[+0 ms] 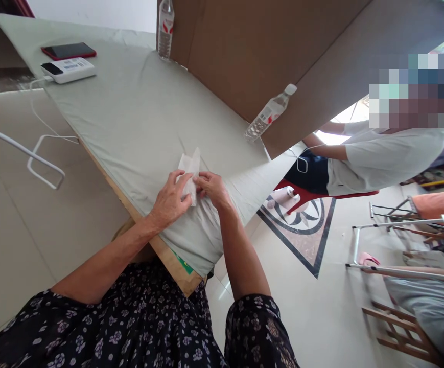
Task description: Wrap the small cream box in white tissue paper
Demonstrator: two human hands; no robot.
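We pinch the folded white paper [189, 171] — left hand [171, 200] flat, fingers closed on its edge; right hand [212, 188] pinching alongside. Risk — crease slips on loose tablecloth [137, 112].

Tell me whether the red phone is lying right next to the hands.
No, the red phone lies at the far corner of the table, while both hands press a white paper near the front edge.
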